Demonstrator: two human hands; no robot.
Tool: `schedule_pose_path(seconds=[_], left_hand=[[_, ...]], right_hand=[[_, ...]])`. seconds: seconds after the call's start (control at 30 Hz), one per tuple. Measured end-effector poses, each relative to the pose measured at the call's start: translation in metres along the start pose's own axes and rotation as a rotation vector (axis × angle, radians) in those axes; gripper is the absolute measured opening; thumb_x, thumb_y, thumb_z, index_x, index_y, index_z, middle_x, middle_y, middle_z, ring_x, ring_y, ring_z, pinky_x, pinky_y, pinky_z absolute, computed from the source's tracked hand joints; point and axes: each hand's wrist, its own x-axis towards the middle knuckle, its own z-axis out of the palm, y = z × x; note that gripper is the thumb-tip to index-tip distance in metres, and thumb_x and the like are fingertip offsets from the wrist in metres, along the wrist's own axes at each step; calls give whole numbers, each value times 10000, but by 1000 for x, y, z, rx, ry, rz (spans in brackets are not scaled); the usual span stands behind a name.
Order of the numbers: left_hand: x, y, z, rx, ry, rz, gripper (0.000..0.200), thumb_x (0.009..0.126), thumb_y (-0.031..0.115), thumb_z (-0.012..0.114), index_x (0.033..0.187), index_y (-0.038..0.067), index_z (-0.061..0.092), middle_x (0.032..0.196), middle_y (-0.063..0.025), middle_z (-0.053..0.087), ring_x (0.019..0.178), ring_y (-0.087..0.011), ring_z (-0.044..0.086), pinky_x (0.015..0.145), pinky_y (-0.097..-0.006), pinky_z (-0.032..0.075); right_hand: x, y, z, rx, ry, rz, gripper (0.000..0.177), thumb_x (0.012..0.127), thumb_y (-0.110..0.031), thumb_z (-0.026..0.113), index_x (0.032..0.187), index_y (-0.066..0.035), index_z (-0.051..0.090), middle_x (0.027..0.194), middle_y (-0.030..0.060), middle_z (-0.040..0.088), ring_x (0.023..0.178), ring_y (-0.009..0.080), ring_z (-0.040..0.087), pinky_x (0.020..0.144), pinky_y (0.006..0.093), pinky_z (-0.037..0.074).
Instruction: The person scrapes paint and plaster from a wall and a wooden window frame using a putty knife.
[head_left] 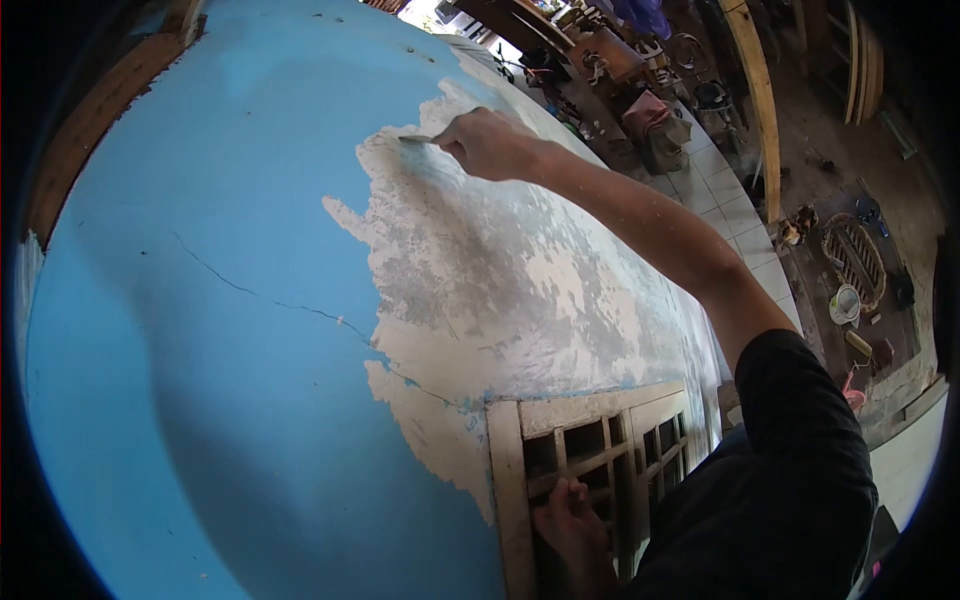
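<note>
My right hand [488, 145] is stretched out along the wall, its fingers closed round the handle of a scraper [416, 139]. The scraper's thin blade lies at the edge between blue paint [250, 200] and the stripped, whitish-grey plaster [440, 290]. Lower down, my left hand [573, 525] has its fingers curled on a bar of the window [507, 500], a pale wooden frame with small panes. A thin crack [300, 308] runs across the blue paint toward the window's corner.
A brown wooden beam [95, 125] borders the wall at upper left. Below on the right are a wooden post [757, 100], a tiled ledge [715, 180], a white bucket [845, 304], an oval woven piece [856, 255] and scattered clutter.
</note>
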Motion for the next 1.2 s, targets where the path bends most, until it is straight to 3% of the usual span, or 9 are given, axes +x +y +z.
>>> schedule_pose_path(seconds=[0.1, 0.2, 0.3, 0.37, 0.5, 0.67, 0.9, 1.0, 1.2], left_hand=[[-1, -2, -1, -21, 83, -17, 108, 886, -33, 660, 911, 28, 575, 816, -94, 610, 753, -163, 602, 594, -269, 466], [0, 1, -5, -44, -47, 7, 88, 921, -14, 661, 945, -50, 585, 851, -144, 644, 806, -189, 640, 723, -282, 570], [1, 0, -7, -40, -55, -1, 88, 923, -12, 660, 926, -54, 583, 860, -136, 646, 806, -189, 640, 726, -277, 570], [2, -2, -5, -20, 2, -10, 107, 893, -30, 664, 943, -6, 572, 840, -108, 624, 763, -180, 613, 642, -281, 512], [0, -1, -2, -19, 35, 0, 133, 879, -41, 664, 974, 8, 586, 851, -86, 623, 743, -173, 606, 600, -281, 489], [7, -10, -25, 291, -58, 155, 128, 883, -36, 663, 984, 5, 595, 864, -88, 635, 740, -170, 616, 607, -281, 507], [2, 0, -4, 13, 27, -60, 114, 890, -32, 656, 980, 1, 594, 825, -98, 626, 747, -172, 617, 635, -287, 549], [-4, 1, 5, 17, 114, -35, 130, 890, -29, 656, 1002, -9, 592, 827, -95, 623, 749, -168, 609, 631, -281, 541], [-1, -1, -4, 2, 35, -30, 166, 890, -27, 656, 1041, -12, 590, 863, -92, 626, 752, -163, 609, 614, -272, 514]], right_hand=[[37, 30, 20, 19, -9, 10, 297, 932, -95, 521, 1099, -123, 765, 995, 174, 734, 950, 358, 710, 813, 469, 564], [25, 27, 10, 27, 23, -26, 283, 937, -108, 527, 1090, -115, 764, 995, 175, 736, 955, 360, 710, 799, 467, 564], [15, 32, 21, 22, 56, -29, 289, 950, -138, 534, 1136, -118, 754, 1038, 163, 741, 992, 357, 707, 805, 452, 570], [21, 36, 26, -23, 38, 49, 299, 951, -153, 541, 1169, -119, 742, 1049, 150, 742, 997, 352, 706, 805, 448, 571], [19, 45, 21, 44, 33, 30, 274, 929, -121, 563, 1120, -128, 759, 998, 162, 739, 932, 356, 710, 775, 461, 563], [32, 60, 33, 15, 102, -45, 283, 939, -124, 567, 1146, -142, 760, 955, 164, 739, 896, 351, 712, 784, 461, 559], [21, 61, 28, 20, 111, -179, 272, 965, -153, 575, 1174, -147, 751, 1046, 133, 753, 952, 337, 718, 821, 439, 576], [49, 72, 38, 41, 200, -134, 221, 947, -88, 649, 1138, -65, 757, 1014, 190, 744, 905, 353, 705, 817, 420, 552], [40, 81, 28, 7, 124, -163, 242, 954, -192, 624, 1151, -171, 763, 1059, 125, 751, 962, 325, 715, 829, 437, 569]])
